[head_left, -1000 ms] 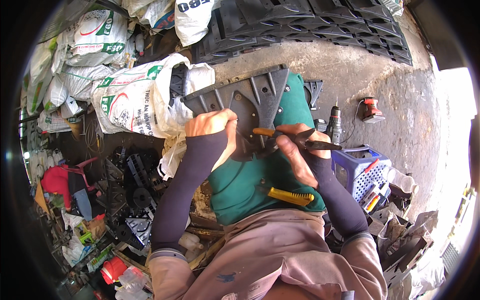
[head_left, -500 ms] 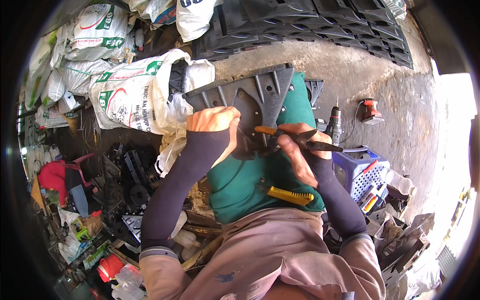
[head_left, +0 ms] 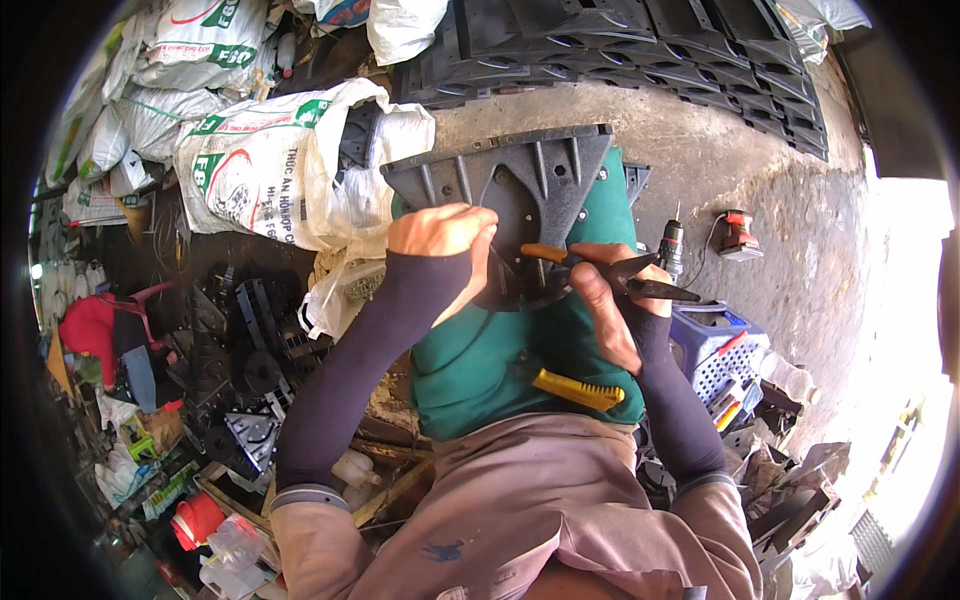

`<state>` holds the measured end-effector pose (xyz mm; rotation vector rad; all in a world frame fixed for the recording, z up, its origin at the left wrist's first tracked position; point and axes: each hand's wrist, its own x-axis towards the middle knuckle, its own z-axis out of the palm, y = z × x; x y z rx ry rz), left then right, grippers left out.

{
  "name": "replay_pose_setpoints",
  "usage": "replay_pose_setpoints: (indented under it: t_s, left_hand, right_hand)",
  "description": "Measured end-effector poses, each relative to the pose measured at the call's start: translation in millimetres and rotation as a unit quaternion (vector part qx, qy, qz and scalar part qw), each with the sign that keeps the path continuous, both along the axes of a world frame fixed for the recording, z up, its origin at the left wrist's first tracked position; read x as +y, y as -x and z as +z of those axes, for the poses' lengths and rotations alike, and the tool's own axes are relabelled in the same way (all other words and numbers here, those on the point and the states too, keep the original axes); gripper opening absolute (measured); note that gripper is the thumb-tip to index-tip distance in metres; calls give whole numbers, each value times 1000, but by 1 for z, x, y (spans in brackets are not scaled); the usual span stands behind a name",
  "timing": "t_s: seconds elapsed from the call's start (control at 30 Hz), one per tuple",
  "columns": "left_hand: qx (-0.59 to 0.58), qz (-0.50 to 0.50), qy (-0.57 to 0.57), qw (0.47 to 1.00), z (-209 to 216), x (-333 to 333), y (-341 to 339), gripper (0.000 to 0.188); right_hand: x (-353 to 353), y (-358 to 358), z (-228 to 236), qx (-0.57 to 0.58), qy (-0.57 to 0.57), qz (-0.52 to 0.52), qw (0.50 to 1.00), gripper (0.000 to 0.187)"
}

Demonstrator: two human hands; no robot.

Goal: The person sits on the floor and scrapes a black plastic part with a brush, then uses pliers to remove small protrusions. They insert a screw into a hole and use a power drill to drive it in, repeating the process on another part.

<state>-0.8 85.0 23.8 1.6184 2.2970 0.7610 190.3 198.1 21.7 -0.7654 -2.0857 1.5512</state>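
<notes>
A black ribbed plastic bracket [head_left: 572, 190], roughly fan-shaped, lies across my green-clad knees with its wide edge away from me. At its left side is my left hand [head_left: 442, 238], fingers pinched together; whatever they hold, if anything, is hidden. My right hand [head_left: 612, 290] grips a hand tool [head_left: 648, 287] with an orange handle and two dark pointed prongs spread apart. The handle end points left over the bracket, the prongs point right. On my lap rests a yellow utility knife [head_left: 580, 390].
A power drill [head_left: 672, 248] and a red corded sander [head_left: 738, 235] stand on the floor to the right. Nearer is a purple plastic stool [head_left: 715, 355] with tools on it. A white sack [head_left: 245, 175] lies left; stacked black parts [head_left: 620, 65] fill the far side.
The bracket and both hands appear slightly further right, while the background has also shifted a little in view. Both hands keep nearly the same grip and pose.
</notes>
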Motion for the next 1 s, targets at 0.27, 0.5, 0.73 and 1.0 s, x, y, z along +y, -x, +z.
replay_pose_setpoints:
  t_s: [0.27, 0.5, 0.73, 1.0]
  left_hand:
    - [-15, 0, -23, 1000, -8, -4, 0, 8]
    - [0, 9, -21, 1000, -13, -6, 0, 8]
    - [-22, 27, -45, 998, -13, -9, -3, 9]
    - [-98, 43, -169, 980, -20, -24, -4, 23]
  right_hand:
    - [-4, -1, -1, -12, -17, -11, 1000, 30]
    - [-8, 0, 0, 2, -27, -15, 1000, 30]
    - [-13, 0, 1, 15, -28, -10, 999, 29]
    - [-15, 1, 6, 2, -31, -16, 999, 35]
